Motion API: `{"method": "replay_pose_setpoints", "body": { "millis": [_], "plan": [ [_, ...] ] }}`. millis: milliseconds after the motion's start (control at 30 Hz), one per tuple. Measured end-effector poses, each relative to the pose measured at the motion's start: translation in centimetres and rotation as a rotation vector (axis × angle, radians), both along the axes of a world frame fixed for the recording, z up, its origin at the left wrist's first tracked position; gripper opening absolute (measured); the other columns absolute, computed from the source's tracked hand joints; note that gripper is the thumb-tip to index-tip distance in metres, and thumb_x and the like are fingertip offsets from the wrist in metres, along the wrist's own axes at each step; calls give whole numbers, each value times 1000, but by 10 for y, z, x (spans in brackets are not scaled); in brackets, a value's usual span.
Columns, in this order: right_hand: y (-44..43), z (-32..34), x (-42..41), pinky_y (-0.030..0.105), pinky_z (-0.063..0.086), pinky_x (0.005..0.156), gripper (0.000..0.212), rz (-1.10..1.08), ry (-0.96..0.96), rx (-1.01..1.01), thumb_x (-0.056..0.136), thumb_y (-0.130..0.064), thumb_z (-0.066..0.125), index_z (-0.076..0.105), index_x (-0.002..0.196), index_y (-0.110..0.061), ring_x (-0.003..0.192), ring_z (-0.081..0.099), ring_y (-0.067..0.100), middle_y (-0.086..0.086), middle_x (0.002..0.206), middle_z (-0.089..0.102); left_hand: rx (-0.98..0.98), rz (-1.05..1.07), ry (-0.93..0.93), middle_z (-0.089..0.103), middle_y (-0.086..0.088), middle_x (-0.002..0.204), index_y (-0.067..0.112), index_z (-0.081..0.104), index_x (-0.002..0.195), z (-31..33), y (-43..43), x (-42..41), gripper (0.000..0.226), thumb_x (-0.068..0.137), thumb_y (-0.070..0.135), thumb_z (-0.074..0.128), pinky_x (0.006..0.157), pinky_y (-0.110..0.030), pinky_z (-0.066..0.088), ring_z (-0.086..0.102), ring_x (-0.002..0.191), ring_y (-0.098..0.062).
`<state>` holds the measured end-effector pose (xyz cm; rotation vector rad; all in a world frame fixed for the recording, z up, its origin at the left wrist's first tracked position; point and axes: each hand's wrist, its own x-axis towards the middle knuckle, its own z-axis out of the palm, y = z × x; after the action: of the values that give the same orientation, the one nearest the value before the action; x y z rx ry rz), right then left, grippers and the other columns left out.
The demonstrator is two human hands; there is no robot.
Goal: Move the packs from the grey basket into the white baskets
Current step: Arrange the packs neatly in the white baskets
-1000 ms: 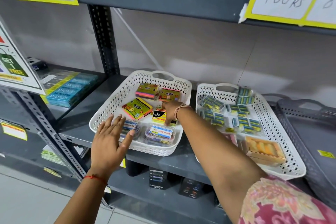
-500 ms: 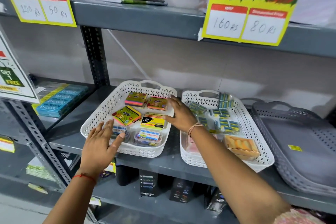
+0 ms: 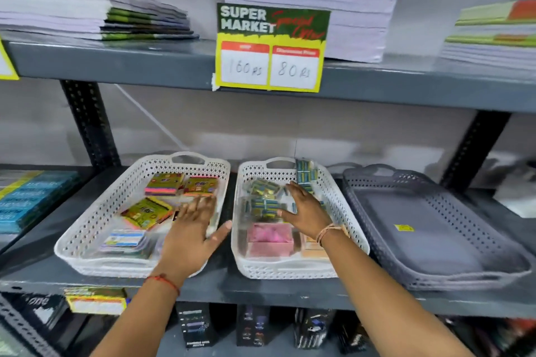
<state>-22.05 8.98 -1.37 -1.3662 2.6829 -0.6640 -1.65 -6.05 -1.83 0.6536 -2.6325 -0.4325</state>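
Note:
Two white baskets stand side by side on the grey shelf. The left white basket (image 3: 95,223) holds several coloured packs (image 3: 146,211). Over its right half lies my left hand (image 3: 191,235), flat, fingers spread, holding nothing. The right white basket (image 3: 345,220) holds small blue-green packs (image 3: 262,206), a pink box (image 3: 269,238) and an orange pack partly hidden by my wrist. My right hand (image 3: 304,209) rests open on the small packs there. The grey basket (image 3: 374,206) at the right shows only a yellow sticker (image 3: 403,228) inside.
A shelf above carries stacks of notebooks (image 3: 87,14) and a yellow price sign (image 3: 271,49). Blue boxes (image 3: 26,200) lie on the neighbouring shelf to the left. Black boxes (image 3: 197,324) stand on the shelf below. Black uprights (image 3: 87,122) frame the bay.
The view tilted up and shifted right. My right hand moved from the left white basket to the right one. My left hand slid right across the left basket.

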Motion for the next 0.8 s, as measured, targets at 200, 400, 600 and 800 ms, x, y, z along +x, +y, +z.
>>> {"method": "replay_pose_setpoints", "body": {
  "millis": [200, 400, 600, 800],
  "plan": [
    [0, -9, -28, 30, 24, 117, 64, -1, -112, 20, 90, -31, 58, 29, 146, -14, 144, 26, 20, 5, 157, 23, -28, -23, -214, 12, -4, 156, 14, 12, 144, -12, 17, -25, 131, 42, 89, -20, 116, -32, 3, 1, 144, -17],
    [-39, -10, -68, 25, 31, 110, 45, 16, -185, -6, 91, -22, 58, 50, 135, -14, 135, 43, 22, 8, 148, 43, 1, -43, -253, 8, 0, 156, 16, 11, 144, -14, 12, -26, 130, 41, 92, -13, 111, -23, -4, -8, 140, -8],
    [-93, -19, -91, 33, 43, 103, 65, 49, -99, 293, 81, -50, 63, 47, 133, -14, 125, 52, 29, 12, 139, 52, 1, -42, -264, -1, 8, 152, 21, 9, 144, -12, 15, -25, 126, 43, 93, -11, 109, -21, -7, -20, 131, -8],
    [-103, -15, -107, 30, 44, 98, 56, 83, -158, 266, 79, -25, 70, 51, 131, -13, 121, 54, 27, 12, 135, 56, 20, -36, -237, -4, 18, 138, 24, 12, 143, -6, 17, -25, 123, 43, 93, -9, 106, -17, -4, -19, 129, -4]
  ]
}}
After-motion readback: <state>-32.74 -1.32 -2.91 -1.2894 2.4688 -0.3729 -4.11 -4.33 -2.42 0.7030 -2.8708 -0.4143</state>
